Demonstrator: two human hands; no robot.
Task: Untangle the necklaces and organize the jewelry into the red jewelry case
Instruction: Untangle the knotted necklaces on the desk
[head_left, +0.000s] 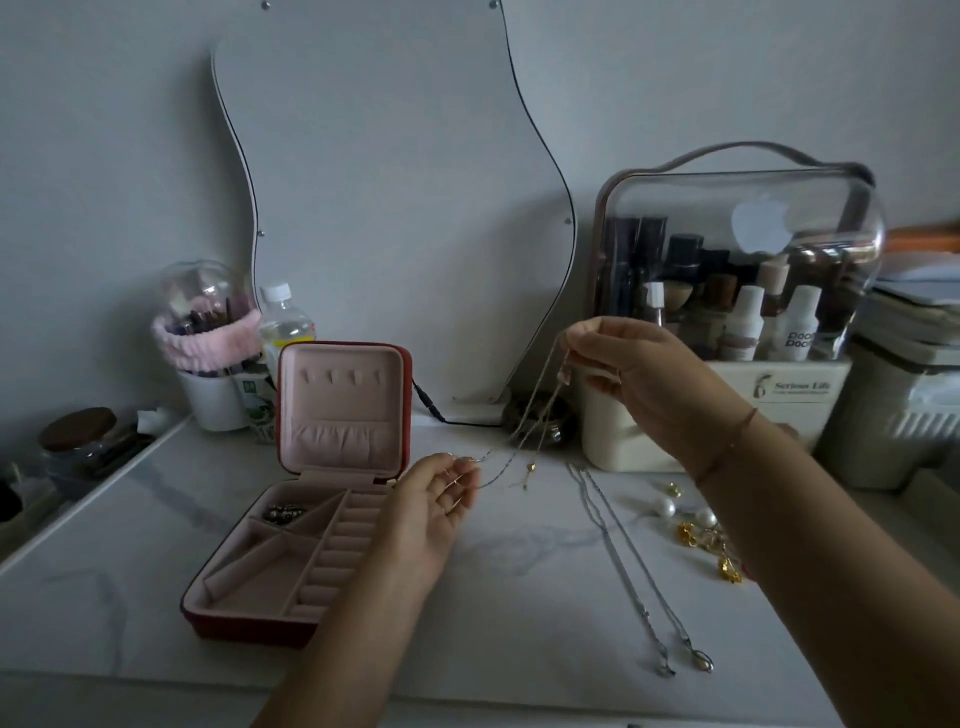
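Observation:
The red jewelry case (236, 626) lies open on the left of the marble table, pink-lined, lid upright, with a small dark piece (280, 513) in its back compartment. My right hand (639, 371) is raised and pinches the top of thin tangled gold necklaces (535, 415) that hang down toward the table. My left hand (436, 499), palm up beside the case, grips the lower strands with its fingertips. A silver necklace (623, 561) lies stretched out on the table. Pearl and gold earrings (701, 535) sit under my right forearm.
A wavy mirror (395, 208) stands against the wall. A clear cosmetics box (737, 270) with bottles is at the back right, a brush holder (208, 332) and a bottle (283, 322) at the back left. A small jar (545, 415) sits behind the hanging chains.

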